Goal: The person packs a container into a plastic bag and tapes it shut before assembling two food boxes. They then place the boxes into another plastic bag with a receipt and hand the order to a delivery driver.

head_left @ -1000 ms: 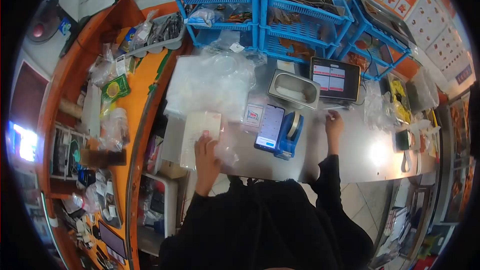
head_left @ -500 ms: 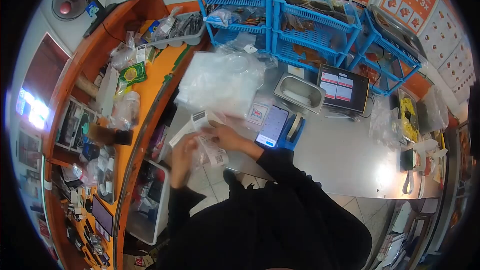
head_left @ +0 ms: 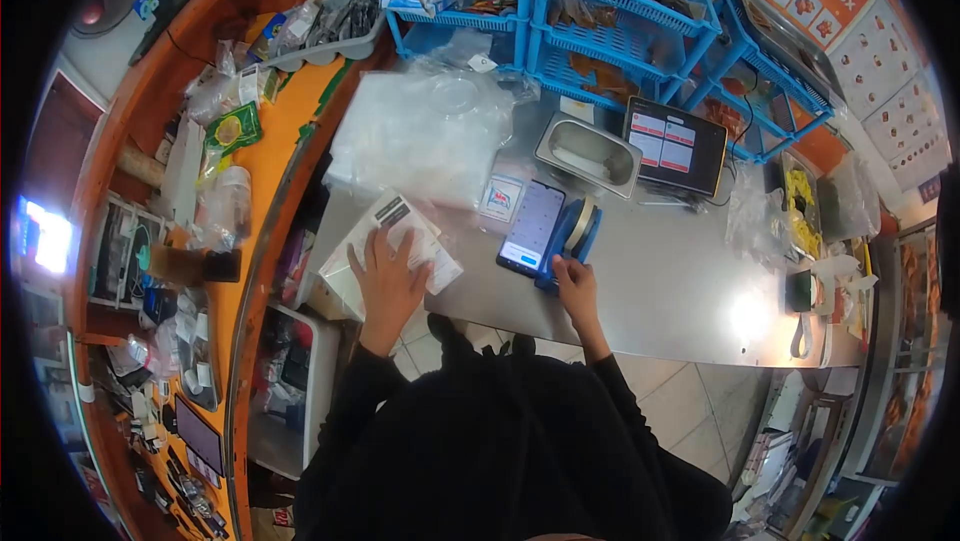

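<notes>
My left hand (head_left: 390, 284) lies with fingers spread on a white printed paper slip (head_left: 392, 211), which rests with clear plastic and other pale paper at the table's left front edge. My right hand (head_left: 577, 291) is closed in a pinch at the near end of a blue tape dispenser (head_left: 587, 244), apparently on the tape's end; the strip itself is too small to make out. A roll of tape (head_left: 580, 225) sits in the dispenser. Just left of it lies a smartphone (head_left: 533, 228) with its screen lit.
A stack of clear plastic bags (head_left: 415, 141) lies behind my left hand. Farther back are a metal tray (head_left: 590, 156), a tablet (head_left: 674, 148) and blue shelf racks (head_left: 610, 46). On the left runs a cluttered orange counter (head_left: 285, 156), with a pale bin (head_left: 318, 366) below.
My right hand has left the paper slip and moved right to the tape dispenser. My left hand has come down flat on the slip, which now lies on the table edge.
</notes>
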A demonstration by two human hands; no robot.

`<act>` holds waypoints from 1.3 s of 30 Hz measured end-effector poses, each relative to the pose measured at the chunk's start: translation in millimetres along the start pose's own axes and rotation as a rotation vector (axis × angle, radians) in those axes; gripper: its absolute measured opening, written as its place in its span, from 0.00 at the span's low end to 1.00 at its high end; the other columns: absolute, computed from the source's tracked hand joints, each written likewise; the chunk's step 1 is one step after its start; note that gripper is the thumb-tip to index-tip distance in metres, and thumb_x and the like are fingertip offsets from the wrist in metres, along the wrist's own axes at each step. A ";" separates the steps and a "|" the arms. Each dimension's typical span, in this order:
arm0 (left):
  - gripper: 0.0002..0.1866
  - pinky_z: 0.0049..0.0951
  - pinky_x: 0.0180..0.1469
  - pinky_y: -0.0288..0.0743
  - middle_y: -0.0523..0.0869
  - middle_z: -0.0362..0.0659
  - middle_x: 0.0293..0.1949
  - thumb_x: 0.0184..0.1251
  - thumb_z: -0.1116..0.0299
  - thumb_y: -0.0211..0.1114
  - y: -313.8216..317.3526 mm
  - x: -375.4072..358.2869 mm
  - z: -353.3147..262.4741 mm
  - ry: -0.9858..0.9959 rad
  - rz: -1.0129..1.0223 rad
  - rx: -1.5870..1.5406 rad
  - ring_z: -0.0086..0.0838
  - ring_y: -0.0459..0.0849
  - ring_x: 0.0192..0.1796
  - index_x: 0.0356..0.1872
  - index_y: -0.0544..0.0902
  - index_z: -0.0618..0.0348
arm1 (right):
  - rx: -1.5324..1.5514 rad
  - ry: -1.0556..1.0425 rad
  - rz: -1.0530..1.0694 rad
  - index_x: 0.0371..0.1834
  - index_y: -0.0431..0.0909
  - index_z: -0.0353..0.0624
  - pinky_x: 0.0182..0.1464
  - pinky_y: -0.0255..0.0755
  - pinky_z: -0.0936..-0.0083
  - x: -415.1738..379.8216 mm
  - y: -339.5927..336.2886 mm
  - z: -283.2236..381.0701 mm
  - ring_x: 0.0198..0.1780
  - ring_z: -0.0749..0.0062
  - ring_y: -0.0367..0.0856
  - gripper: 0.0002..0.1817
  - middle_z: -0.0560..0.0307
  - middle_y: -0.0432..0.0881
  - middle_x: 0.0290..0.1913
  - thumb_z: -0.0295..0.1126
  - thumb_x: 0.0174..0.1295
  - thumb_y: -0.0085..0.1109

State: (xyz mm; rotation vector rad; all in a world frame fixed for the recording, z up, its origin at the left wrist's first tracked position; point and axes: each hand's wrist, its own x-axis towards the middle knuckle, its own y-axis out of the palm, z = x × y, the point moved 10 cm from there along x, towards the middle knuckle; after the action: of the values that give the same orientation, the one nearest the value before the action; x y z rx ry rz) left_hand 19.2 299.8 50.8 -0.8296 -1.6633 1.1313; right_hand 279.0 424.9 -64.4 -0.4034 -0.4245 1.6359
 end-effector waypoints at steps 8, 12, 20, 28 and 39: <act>0.26 0.59 0.55 0.41 0.62 0.50 0.55 0.50 0.56 0.55 6.0 4.8 -6.7 0.146 0.011 0.004 0.39 0.58 0.59 0.53 0.66 0.49 | 0.185 0.303 0.017 0.22 0.72 0.39 0.27 0.63 0.81 -10.2 7.3 -32.8 0.25 0.80 0.67 0.17 0.64 0.67 0.20 0.44 0.54 0.52; 0.25 0.59 0.54 0.44 0.62 0.49 0.54 0.52 0.57 0.53 4.1 3.4 -3.9 0.118 0.019 -0.018 0.39 0.59 0.56 0.53 0.66 0.48 | 0.562 0.446 0.067 0.22 0.70 0.39 0.28 0.64 0.83 -24.2 12.0 -29.5 0.26 0.82 0.67 0.16 0.63 0.69 0.23 0.42 0.56 0.50; 0.25 0.60 0.53 0.45 0.62 0.49 0.54 0.52 0.58 0.54 7.9 -2.4 2.8 0.080 0.045 -0.038 0.39 0.60 0.56 0.54 0.65 0.46 | 0.199 0.334 0.193 0.21 0.73 0.34 0.23 0.67 0.84 -65.8 31.0 -66.7 0.17 0.79 0.72 0.17 0.57 0.74 0.16 0.38 0.58 0.45; 0.26 0.62 0.53 0.44 0.61 0.49 0.56 0.48 0.59 0.58 5.9 -5.5 13.1 -0.007 0.008 -0.129 0.40 0.61 0.56 0.52 0.67 0.44 | 0.159 -0.360 0.409 0.30 0.78 0.39 0.45 0.62 0.77 -34.0 76.1 140.5 0.42 0.70 0.70 0.09 0.55 0.75 0.35 0.33 0.52 0.54; 0.25 0.62 0.52 0.44 0.62 0.51 0.54 0.46 0.55 0.59 15.2 -7.0 24.9 -0.066 -0.002 -0.180 0.39 0.60 0.57 0.50 0.70 0.45 | 0.200 -0.524 0.687 0.62 0.50 0.53 0.44 0.64 0.76 20.4 224.1 211.2 0.45 0.67 0.68 0.37 0.49 0.66 0.47 0.30 0.47 0.58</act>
State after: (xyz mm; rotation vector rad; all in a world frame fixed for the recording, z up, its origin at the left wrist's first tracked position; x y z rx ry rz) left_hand -1.3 291.2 30.8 -0.9117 -1.8404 1.0280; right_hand -21.1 415.2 7.1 0.0595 -0.5370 2.4428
